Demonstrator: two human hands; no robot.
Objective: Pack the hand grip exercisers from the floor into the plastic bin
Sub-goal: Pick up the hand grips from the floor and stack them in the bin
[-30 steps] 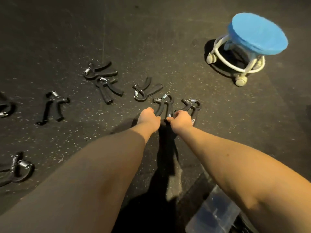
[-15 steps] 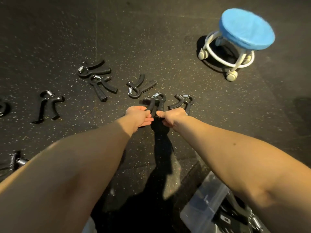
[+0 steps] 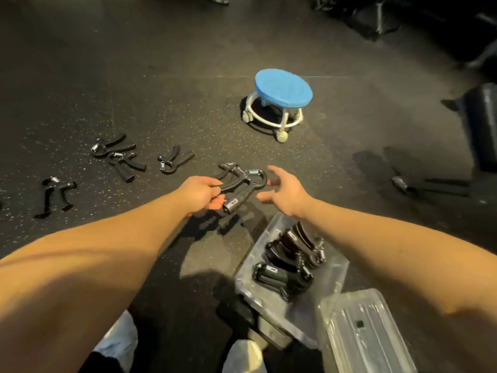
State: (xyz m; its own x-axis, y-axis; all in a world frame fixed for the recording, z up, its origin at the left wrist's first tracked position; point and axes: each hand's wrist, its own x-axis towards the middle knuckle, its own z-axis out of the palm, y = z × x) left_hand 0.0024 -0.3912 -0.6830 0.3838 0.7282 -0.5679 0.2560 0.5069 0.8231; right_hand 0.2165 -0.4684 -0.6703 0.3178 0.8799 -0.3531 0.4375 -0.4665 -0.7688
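Exercisers gripped by the left hand (image 3: pixel 204 193); right hand (image 3: pixel 286 193) spread wide, nothing grasped.
What seem to be two held exercisers (image 3: pixel 243 181) are lifted just beyond the plastic bin (image 3: pixel 252 254); several packed exercisers (image 3: pixel 290 262) are seen inside it; at least four loose exercisers (image 3: pixel 174 160) lie on the floor, well beyond the bin to its left; packing is judged roughly half done.

Clear plastic bin (image 3: pixel 269 305) open; black exercisers (image 3: pixel 289 265) stacked inside. Gripped pair (image 3: pixel 242 181) held off floor just beyond bin. Four loose exercisers (image 3: pixel 123 170) laid flat, beyond-left of bin.
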